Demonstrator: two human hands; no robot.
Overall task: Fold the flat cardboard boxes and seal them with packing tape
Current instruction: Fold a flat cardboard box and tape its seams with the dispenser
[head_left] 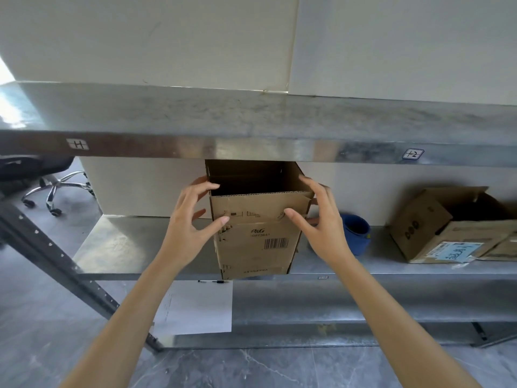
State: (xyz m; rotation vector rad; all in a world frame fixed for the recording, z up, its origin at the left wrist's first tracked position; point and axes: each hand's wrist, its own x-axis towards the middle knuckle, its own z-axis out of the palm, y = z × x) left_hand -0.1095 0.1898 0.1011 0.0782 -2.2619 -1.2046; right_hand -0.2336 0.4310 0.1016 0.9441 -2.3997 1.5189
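A brown cardboard box (257, 242) with a barcode stands upright on the middle metal shelf (117, 247), its top open and dark inside. My left hand (190, 219) holds its left front corner, thumb on the front face and fingers round the side. My right hand (316, 219) holds the right front corner the same way, thumb on the front and fingers along the right wall. A blue roll of tape (356, 233) stands on the shelf just right of the box, partly hidden behind my right hand.
An upper metal shelf (251, 148) overhangs the box closely. Another open cardboard box (436, 225) with a blue label sits at the far right. A white sheet (201, 309) and a pen (212, 281) hang below the shelf edge. An office chair base (56, 189) stands at the left.
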